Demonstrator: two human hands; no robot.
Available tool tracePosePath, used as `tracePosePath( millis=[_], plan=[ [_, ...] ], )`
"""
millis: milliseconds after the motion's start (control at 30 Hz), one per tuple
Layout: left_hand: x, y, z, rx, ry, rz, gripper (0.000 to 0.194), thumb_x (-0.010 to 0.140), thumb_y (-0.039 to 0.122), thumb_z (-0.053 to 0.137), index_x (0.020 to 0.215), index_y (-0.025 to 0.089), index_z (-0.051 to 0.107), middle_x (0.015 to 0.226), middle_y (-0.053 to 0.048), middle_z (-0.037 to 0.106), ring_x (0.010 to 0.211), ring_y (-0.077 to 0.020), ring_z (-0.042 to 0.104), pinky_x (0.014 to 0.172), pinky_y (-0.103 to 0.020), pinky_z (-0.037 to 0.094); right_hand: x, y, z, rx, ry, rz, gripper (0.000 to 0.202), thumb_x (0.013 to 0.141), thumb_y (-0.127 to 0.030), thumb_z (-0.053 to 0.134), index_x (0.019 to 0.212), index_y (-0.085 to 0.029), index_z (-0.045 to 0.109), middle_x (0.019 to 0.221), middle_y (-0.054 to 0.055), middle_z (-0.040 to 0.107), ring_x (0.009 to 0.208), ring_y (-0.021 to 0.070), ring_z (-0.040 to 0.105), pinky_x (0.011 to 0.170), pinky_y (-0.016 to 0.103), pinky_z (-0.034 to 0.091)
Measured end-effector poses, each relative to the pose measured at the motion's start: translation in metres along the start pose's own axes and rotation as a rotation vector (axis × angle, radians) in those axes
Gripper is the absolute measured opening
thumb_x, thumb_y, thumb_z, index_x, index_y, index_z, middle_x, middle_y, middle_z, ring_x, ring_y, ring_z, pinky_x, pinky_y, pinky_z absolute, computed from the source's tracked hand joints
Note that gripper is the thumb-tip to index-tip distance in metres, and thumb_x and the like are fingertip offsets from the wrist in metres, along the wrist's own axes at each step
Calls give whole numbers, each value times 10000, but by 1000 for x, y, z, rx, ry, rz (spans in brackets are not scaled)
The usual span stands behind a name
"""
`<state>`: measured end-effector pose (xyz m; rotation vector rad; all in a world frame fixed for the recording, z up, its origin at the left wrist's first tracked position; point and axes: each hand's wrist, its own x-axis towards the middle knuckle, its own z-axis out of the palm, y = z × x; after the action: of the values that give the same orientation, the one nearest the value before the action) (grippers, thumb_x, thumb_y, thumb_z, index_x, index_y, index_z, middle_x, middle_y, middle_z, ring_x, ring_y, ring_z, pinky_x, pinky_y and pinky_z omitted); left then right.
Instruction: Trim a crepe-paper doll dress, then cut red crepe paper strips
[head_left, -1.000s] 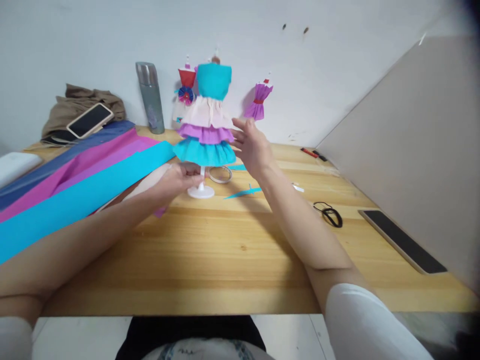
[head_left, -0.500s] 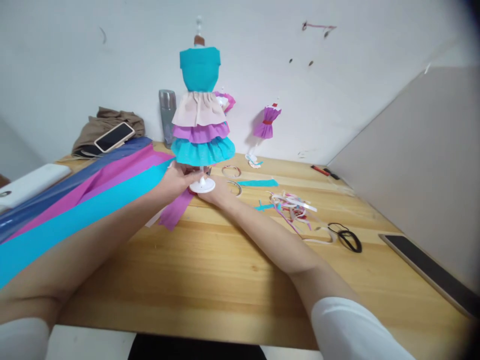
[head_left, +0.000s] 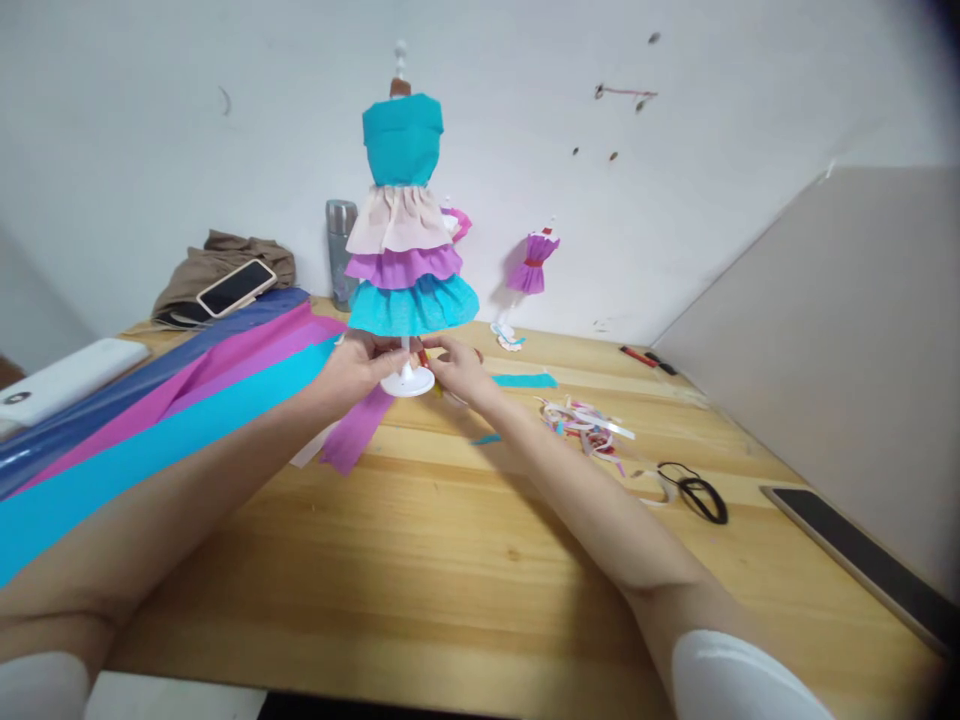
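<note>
A miniature dress form [head_left: 403, 145] stands upright, wearing a teal bodice and a tiered skirt in cream, purple and teal. My left hand [head_left: 364, 362] is closed around its thin white stem, just above the round white base [head_left: 409, 383]. On the right of the stem, my right hand [head_left: 459, 370] has its fingers bent together around a small red and yellow thing [head_left: 424, 358]. Most of that thing is hidden, so its kind cannot be made out. A purple paper strip [head_left: 356, 430] lies below my left hand.
Teal, purple and pink crepe sheets [head_left: 217, 405] spread along the left. Behind stand a grey flask [head_left: 341, 255] and a small purple-dressed form [head_left: 534, 265]. Paper scraps [head_left: 589, 425], a black hair tie [head_left: 701, 495] and a dark-screened device [head_left: 855, 560] lie to the right.
My right hand has come up from behind the base to the right of the stem, with the red and yellow thing now showing. My left hand keeps hold of the stem. The view has shifted slightly.
</note>
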<state>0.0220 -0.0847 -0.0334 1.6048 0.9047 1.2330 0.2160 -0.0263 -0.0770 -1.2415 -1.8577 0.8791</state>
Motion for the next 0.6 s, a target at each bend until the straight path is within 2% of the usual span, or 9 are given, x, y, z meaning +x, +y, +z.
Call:
tracePosePath(
  millis=[67,133,200,267,367,500,600],
  plan=[
    [0,2,0,-55,15,0,400,680,476,850,879,136,779,802,-67,785,709,-181,671,690,-300,513,-9,3,-8,90,-15,9,538,867,-406,567,1340,-156,626,678,-28,585,560,135,512,559,263,425],
    [-1,4,1,-92,21,1,376,675,448,873,861,137,774,750,-44,757,633,-136,609,618,-262,452,-21,5,-12,253,-40,-7,565,859,-472,584,1347,-189,605,728,-30,594,594,125,520,567,250,422],
    [-2,6,2,-133,8,-8,366,658,434,906,814,138,758,699,-28,723,585,-112,563,576,-244,411,-31,6,-12,545,-81,-25,587,787,-514,709,1282,-211,623,747,-37,599,618,118,526,577,243,426],
    [-2,6,1,-162,-10,-32,381,645,437,933,790,136,750,656,-18,690,553,-101,536,544,-232,375,-38,5,-12,808,-123,-29,597,704,-488,827,1209,-227,642,747,-46,608,620,111,531,576,237,435],
    [0,3,-4,-182,-13,-38,387,667,437,943,813,127,763,647,-19,681,523,-83,500,511,-219,317,-40,4,-14,976,-187,-12,576,662,-435,889,1149,-236,653,718,-52,626,599,114,552,545,232,448],
    [6,-11,-13,-243,-29,-36,383,671,409,966,829,119,773,699,-40,716,578,-94,561,555,-216,398,-36,6,-21,1083,-179,52,583,634,-316,888,1158,-242,644,720,-56,657,608,118,586,528,223,492],
    [8,-26,-15,-314,-61,-108,382,679,423,971,844,137,780,727,-39,731,640,-115,631,634,-229,490,-35,7,-28,1157,-131,77,561,638,-240,845,1161,-236,642,756,-55,671,624,109,591,515,209,500]
  ],
)
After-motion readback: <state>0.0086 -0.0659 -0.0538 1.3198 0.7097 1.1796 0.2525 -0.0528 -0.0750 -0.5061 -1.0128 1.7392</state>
